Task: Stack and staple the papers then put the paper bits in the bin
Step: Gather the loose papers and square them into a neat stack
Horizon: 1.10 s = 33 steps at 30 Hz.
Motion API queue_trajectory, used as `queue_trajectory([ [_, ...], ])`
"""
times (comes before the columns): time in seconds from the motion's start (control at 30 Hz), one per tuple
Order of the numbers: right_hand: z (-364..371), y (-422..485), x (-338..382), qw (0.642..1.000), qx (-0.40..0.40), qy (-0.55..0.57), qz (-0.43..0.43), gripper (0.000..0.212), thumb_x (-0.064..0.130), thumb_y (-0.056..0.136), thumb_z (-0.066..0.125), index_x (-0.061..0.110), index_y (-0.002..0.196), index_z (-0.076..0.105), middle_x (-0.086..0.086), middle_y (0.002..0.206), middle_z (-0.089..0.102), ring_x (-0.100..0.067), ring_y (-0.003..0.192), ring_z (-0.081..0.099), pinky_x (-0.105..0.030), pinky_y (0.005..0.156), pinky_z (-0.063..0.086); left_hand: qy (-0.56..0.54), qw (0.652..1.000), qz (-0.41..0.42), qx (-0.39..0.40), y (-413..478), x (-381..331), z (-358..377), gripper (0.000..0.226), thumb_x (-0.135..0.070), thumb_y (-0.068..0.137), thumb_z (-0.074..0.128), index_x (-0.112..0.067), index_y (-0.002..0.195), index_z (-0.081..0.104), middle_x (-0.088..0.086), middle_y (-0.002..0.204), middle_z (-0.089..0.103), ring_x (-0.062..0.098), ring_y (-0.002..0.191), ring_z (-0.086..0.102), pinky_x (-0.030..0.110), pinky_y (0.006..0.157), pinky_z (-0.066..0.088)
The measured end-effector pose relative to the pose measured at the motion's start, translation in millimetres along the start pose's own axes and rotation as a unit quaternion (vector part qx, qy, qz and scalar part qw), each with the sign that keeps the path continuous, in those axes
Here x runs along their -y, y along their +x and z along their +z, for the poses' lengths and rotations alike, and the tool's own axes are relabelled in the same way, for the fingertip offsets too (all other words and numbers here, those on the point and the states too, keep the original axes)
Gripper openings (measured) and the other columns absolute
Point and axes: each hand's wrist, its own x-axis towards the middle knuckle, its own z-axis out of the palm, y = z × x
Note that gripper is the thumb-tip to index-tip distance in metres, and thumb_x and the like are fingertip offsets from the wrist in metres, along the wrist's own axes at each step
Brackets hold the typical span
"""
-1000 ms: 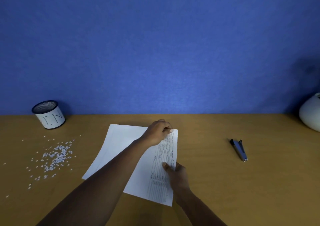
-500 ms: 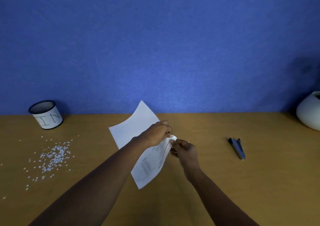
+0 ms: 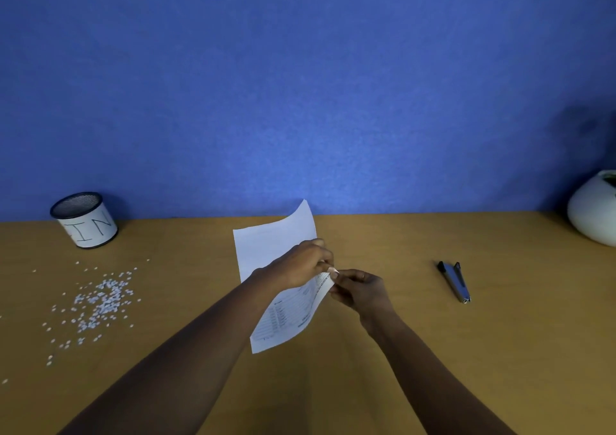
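The white papers (image 3: 271, 246) are held up off the wooden desk (image 3: 366, 351), tilted, with printed text on the lower sheet. My left hand (image 3: 296, 266) pinches their right edge from above. My right hand (image 3: 360, 289) pinches the same corner from the right. A blue and black stapler (image 3: 455, 281) lies on the desk to the right, apart from both hands. White paper bits (image 3: 100, 301) are scattered at the left. The bin (image 3: 85, 219), a black mesh cup with a white label, stands at the back left.
A white round vase (image 3: 593, 212) sits at the far right edge of the desk. A blue wall (image 3: 300, 84) rises right behind the desk.
The papers lay flat on the desk a second ago. Both hands have lifted them up by the right corner, and my right hand moved from the lower edge up to that corner.
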Motion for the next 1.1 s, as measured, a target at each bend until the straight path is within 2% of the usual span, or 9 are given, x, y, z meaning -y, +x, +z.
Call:
queue_trajectory([
  [0.2, -0.7, -1.8, -0.2, 0.999, -0.033, 0.027, 0.000, 0.008, 0.001, 0.082, 0.066, 0.003, 0.074, 0.064, -0.009, 0.068, 0.062, -0.014, 0.057, 0.057, -0.016, 0.053, 0.055, -0.089, 0.989, -0.023, -0.115, -4.9, 0.2, 15.7, 0.024, -0.010, 0.089, 0.058, -0.005, 0.113, 0.057, 0.005, 0.118, 0.052, 0.022, 0.095, 0.059, 0.024, 0.082, 0.045],
  [0.3, -2.8, -0.7, -0.1, 0.994, -0.058, 0.093, 0.016, 0.010, 0.000, 0.081, 0.066, 0.002, 0.073, 0.062, -0.009, 0.066, 0.060, -0.011, 0.050, 0.058, -0.015, 0.051, 0.055, -0.136, 0.949, -0.076, -0.274, -12.1, -6.1, 30.8, 0.016, -0.008, 0.086, 0.061, -0.002, 0.101, 0.061, 0.000, 0.102, 0.051, 0.015, 0.078, 0.056, 0.019, 0.073, 0.045],
  [0.37, -3.1, 0.1, -1.1, 0.987, -0.075, 0.140, 0.028, 0.011, -0.002, 0.082, 0.064, 0.002, 0.072, 0.060, -0.008, 0.062, 0.060, -0.008, 0.044, 0.059, -0.014, 0.049, 0.054, -0.185, 0.917, -0.140, -0.325, -19.8, -14.2, 41.0, 0.012, -0.011, 0.086, 0.062, 0.000, 0.081, 0.064, 0.000, 0.080, 0.057, 0.013, 0.066, 0.054, 0.023, 0.067, 0.045],
  [0.47, -2.4, -0.7, -5.5, 0.974, -0.094, 0.201, 0.043, 0.011, -0.005, 0.082, 0.062, 0.000, 0.073, 0.060, -0.004, 0.048, 0.064, -0.008, 0.038, 0.060, -0.015, 0.046, 0.053, -0.275, 0.901, -0.237, -0.237, -32.5, -30.5, 56.5, 0.037, -0.023, 0.089, 0.059, -0.009, 0.054, 0.059, -0.008, 0.042, 0.054, 0.005, 0.042, 0.051, 0.022, 0.056, 0.045],
  [0.53, -1.9, -3.3, -8.4, 0.971, -0.100, 0.210, 0.050, 0.009, -0.005, 0.082, 0.062, -0.001, 0.075, 0.060, -0.006, 0.048, 0.064, -0.010, 0.037, 0.060, -0.016, 0.044, 0.053, -0.361, 0.864, -0.297, -0.185, -37.3, -41.4, 67.2, 0.039, -0.026, 0.088, 0.060, -0.015, 0.050, 0.061, -0.008, 0.034, 0.054, 0.004, 0.034, 0.049, 0.015, 0.044, 0.040],
  [0.67, -2.0, -10.0, -10.9, 0.972, -0.117, 0.190, 0.070, 0.009, 0.001, 0.084, 0.063, 0.003, 0.075, 0.062, -0.009, 0.067, 0.062, -0.009, 0.040, 0.060, -0.016, 0.038, 0.048, -0.578, 0.715, -0.368, -0.138, -41.5, -56.1, 90.1, 0.029, -0.025, 0.087, 0.062, -0.008, 0.064, 0.067, -0.001, 0.049, 0.065, 0.014, 0.054, 0.059, 0.024, 0.055, 0.045],
  [0.8, -1.5, -13.9, -13.8, 0.972, -0.115, 0.195, 0.067, 0.008, -0.002, 0.084, 0.061, 0.000, 0.076, 0.061, -0.013, 0.073, 0.061, -0.019, 0.062, 0.059, -0.015, 0.045, 0.053, -0.688, 0.579, -0.395, -0.187, -40.5, -57.2, 92.2, 0.017, -0.018, 0.089, 0.060, -0.002, 0.085, 0.064, 0.007, 0.067, 0.064, 0.016, 0.063, 0.059, 0.026, 0.060, 0.049],
  [0.9, -0.9, -18.6, -21.0, 0.974, -0.118, 0.181, 0.074, 0.011, -0.002, 0.084, 0.062, 0.000, 0.073, 0.062, -0.013, 0.065, 0.063, -0.017, 0.055, 0.061, -0.016, 0.045, 0.053, -0.706, 0.546, -0.383, -0.241, -40.4, -50.6, 87.7, 0.020, -0.016, 0.090, 0.058, -0.001, 0.104, 0.060, 0.010, 0.082, 0.066, 0.017, 0.070, 0.063, 0.022, 0.050, 0.053],
  [1.1, -1.2, -23.1, -35.5, 0.971, -0.113, 0.187, 0.099, 0.015, -0.003, 0.084, 0.061, -0.001, 0.069, 0.060, -0.005, 0.043, 0.063, -0.011, 0.037, 0.061, -0.016, 0.041, 0.051, -0.697, 0.550, -0.360, -0.287, -46.1, -42.0, 85.9, 0.022, -0.002, 0.090, 0.054, -0.008, 0.111, 0.053, 0.007, 0.089, 0.062, 0.016, 0.073, 0.061, 0.017, 0.052, 0.054],
])
